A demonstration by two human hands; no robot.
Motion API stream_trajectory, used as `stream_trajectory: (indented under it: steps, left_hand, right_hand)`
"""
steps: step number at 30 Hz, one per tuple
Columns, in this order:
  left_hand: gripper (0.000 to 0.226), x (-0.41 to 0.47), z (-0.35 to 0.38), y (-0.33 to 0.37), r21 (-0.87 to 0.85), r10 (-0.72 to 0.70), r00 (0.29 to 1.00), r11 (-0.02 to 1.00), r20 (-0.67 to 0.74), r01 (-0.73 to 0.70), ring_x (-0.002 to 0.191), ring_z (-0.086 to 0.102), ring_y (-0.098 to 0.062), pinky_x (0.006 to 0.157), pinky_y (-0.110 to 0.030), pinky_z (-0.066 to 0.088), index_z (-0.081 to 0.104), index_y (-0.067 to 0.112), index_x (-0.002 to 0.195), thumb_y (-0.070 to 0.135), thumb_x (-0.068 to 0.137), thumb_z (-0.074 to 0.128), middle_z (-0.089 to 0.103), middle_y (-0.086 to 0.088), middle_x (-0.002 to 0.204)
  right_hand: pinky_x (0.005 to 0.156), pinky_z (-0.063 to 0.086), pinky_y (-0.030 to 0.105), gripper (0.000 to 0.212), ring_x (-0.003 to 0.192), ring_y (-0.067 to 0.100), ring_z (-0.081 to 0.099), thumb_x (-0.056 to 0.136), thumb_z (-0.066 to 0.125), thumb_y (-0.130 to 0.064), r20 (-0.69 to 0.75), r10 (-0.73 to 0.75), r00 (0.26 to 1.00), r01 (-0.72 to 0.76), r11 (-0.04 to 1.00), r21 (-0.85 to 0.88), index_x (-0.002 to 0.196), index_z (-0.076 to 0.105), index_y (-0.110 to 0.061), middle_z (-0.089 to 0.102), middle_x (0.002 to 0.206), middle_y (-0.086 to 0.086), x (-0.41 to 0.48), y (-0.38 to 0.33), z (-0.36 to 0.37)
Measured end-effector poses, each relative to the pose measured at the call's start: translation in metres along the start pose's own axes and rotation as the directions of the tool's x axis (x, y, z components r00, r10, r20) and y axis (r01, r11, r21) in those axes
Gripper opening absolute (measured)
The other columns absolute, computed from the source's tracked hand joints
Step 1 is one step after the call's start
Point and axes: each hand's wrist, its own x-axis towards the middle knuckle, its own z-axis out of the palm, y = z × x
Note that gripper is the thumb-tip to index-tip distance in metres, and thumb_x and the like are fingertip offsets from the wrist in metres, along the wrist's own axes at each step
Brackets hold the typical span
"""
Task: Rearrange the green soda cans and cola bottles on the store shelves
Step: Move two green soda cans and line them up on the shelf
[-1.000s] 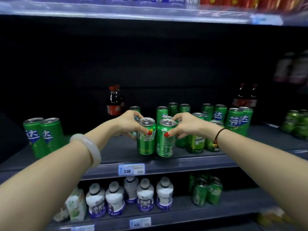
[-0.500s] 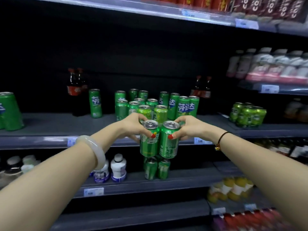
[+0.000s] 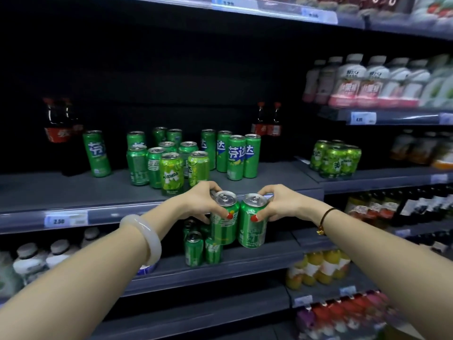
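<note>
I hold two green soda cans side by side in the air, in front of the middle shelf's front edge (image 3: 103, 212). My left hand (image 3: 199, 201) grips the left can (image 3: 224, 227) and my right hand (image 3: 277, 204) grips the right can (image 3: 252, 229). On the shelf behind stands a cluster of several green cans (image 3: 169, 165), with a lone tall green can (image 3: 96, 153) to the left and tall green cans (image 3: 236, 157) to the right. Cola bottles stand at the back left (image 3: 57, 133) and back right (image 3: 267, 123).
More green cans (image 3: 335, 158) sit on the right shelf section and others (image 3: 196, 249) on the shelf below. White bottles (image 3: 36, 258) fill the lower left. Pink-labelled bottles (image 3: 362, 82) line the upper right shelf, yellow juice bottles (image 3: 318, 268) the lower right.
Both hands have lifted the two cans off the middle shelf and drawn them back towards me. My view has swung right, showing more of the right-hand shelves.
</note>
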Motion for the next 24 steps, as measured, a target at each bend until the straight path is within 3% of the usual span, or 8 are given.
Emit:
stream_trajectory:
  steps: [3,9,16,20,22,24]
  left_hand:
    - [0.053,0.016,0.008,0.001,0.029,0.006,1.0,1.0,0.023,-0.007,0.082,0.062,-0.017,0.066,-0.034,0.059,0.05,0.013,0.112,0.011,0.069,0.082,0.056,-0.006,0.104]
    - [0.056,0.036,0.033,-0.003,0.082,-0.064,0.995,0.995,0.081,0.057,0.077,0.058,-0.019,0.072,-0.042,0.058,0.044,0.013,0.112,0.009,0.071,0.08,0.054,-0.004,0.09]
    - [0.053,0.061,0.067,0.006,0.054,-0.101,0.994,0.994,0.037,0.099,0.07,0.057,-0.017,0.054,-0.028,0.051,0.05,0.011,0.114,0.008,0.071,0.08,0.053,-0.005,0.087]
    - [0.051,0.075,0.095,-0.001,0.04,-0.135,0.991,0.99,0.022,0.135,0.061,0.059,-0.015,0.051,-0.026,0.05,0.054,0.013,0.111,0.006,0.069,0.081,0.058,-0.006,0.083]
    - [0.051,0.083,0.108,-0.007,0.046,-0.153,0.988,0.987,0.007,0.153,0.06,0.058,-0.014,0.047,-0.023,0.048,0.053,0.013,0.109,0.006,0.068,0.081,0.058,-0.005,0.081]
    - [0.052,0.09,0.118,-0.015,0.062,-0.178,0.984,0.982,-0.005,0.178,0.062,0.056,-0.013,0.044,-0.021,0.046,0.053,0.013,0.109,0.007,0.066,0.082,0.057,-0.004,0.083]
  right_hand:
    - [0.078,0.058,0.034,0.052,0.096,0.025,0.064,0.063,0.086,-0.014,-0.013,-0.002,1.0,0.003,1.0,0.017,0.106,0.057,-0.016,0.063,0.111,0.015,0.013,0.017,-0.004]
    - [0.076,0.057,0.033,0.057,0.091,0.023,0.064,0.061,0.087,-0.016,0.067,0.025,0.997,-0.027,0.999,0.033,0.106,0.052,-0.018,0.063,0.106,0.014,0.03,0.052,-0.004]
    - [0.085,0.056,0.036,0.053,0.098,0.024,0.063,0.065,0.085,-0.014,0.146,-0.014,0.989,0.014,1.0,-0.003,0.108,0.054,-0.019,0.061,0.107,0.009,0.051,0.082,-0.033]
    - [0.074,0.054,0.033,0.047,0.084,0.019,0.06,0.063,0.086,-0.015,0.212,-0.052,0.976,0.065,0.996,-0.054,0.099,0.056,-0.017,0.058,0.093,0.001,0.064,0.108,-0.042]
    - [0.067,0.054,0.029,0.051,0.083,0.019,0.06,0.063,0.086,-0.017,0.227,-0.056,0.972,0.074,0.994,-0.074,0.103,0.055,-0.014,0.056,0.097,-0.003,0.069,0.12,-0.042]
    - [0.067,0.053,0.029,0.055,0.083,0.019,0.06,0.063,0.086,-0.016,0.24,-0.046,0.97,0.072,0.992,-0.101,0.108,0.055,-0.012,0.061,0.095,0.003,0.076,0.132,-0.038]
